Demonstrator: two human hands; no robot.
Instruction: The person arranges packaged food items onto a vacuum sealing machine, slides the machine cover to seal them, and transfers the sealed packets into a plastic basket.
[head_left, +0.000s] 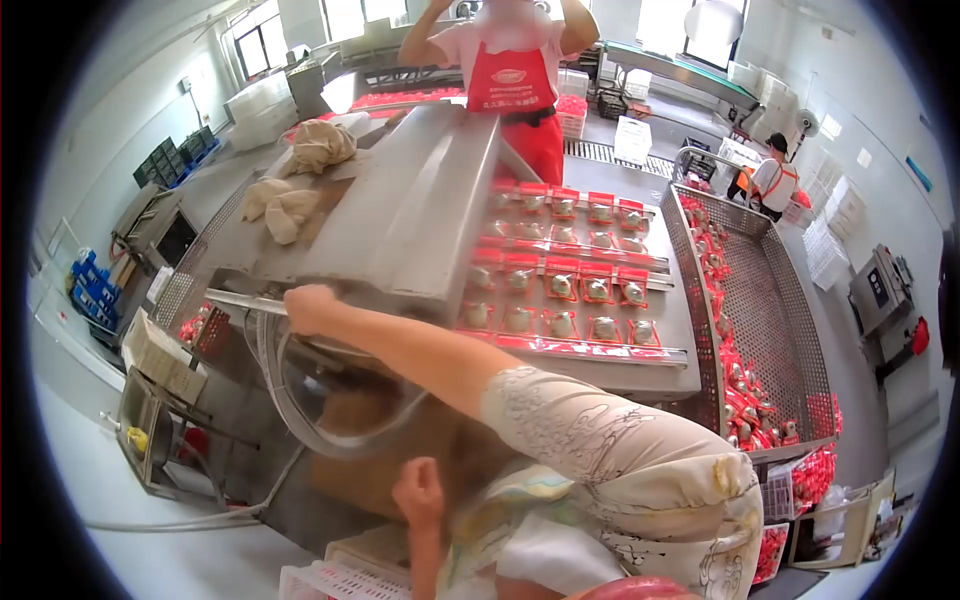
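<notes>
My right hand (310,308) is closed round the metal bar (245,299) at the front of a large steel machine lid (400,190), its arm stretched across my front in a patterned sleeve. Lower down, my left hand (418,490) is held up as a loose fist below the lid, with nothing visible in it. Right of the lid, red-edged clear packs (562,323) with round greenish-grey contents lie in rows on a steel bed (655,378). A clear hose (275,385) loops below the bar.
Tan cloths (320,147) lie on the machine top. To the right stands a perforated metal bin (770,300) with many red packs along one side. Across the machine stands a person in a red apron (512,80); another person (775,180) is farther right. White crates (345,580) sit low in front.
</notes>
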